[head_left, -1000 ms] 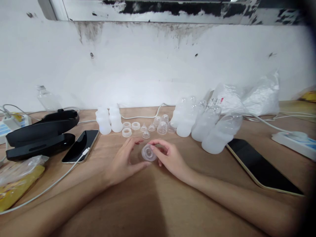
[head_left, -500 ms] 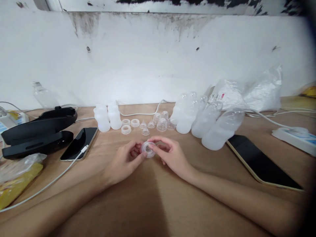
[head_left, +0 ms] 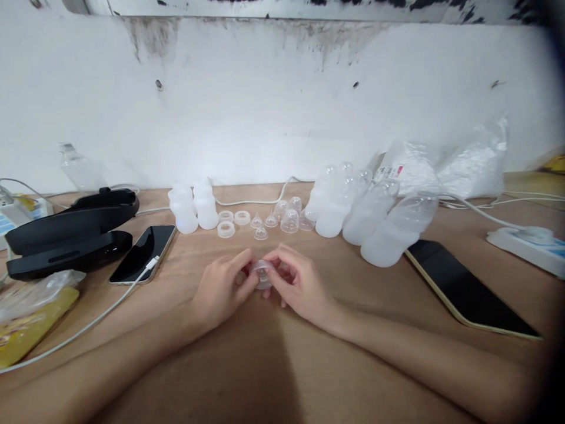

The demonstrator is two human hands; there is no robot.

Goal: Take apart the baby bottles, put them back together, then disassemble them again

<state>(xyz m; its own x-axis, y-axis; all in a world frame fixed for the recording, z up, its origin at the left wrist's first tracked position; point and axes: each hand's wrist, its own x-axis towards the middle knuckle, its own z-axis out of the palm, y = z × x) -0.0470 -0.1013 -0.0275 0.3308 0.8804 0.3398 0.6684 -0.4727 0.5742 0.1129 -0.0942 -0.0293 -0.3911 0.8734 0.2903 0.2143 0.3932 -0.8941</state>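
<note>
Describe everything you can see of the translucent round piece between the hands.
The translucent round piece is small, colourless and slightly cloudy, with a curved rim and a fainter shape showing within; it looks like plastic or silicone. The left hand and the right hand pinch it from opposite sides, their fingers covering part of its edge. It sits on the wearer's side of three small clear nipple-shaped pieces. Its underside, and whether it touches the table, can't be made out.
</note>
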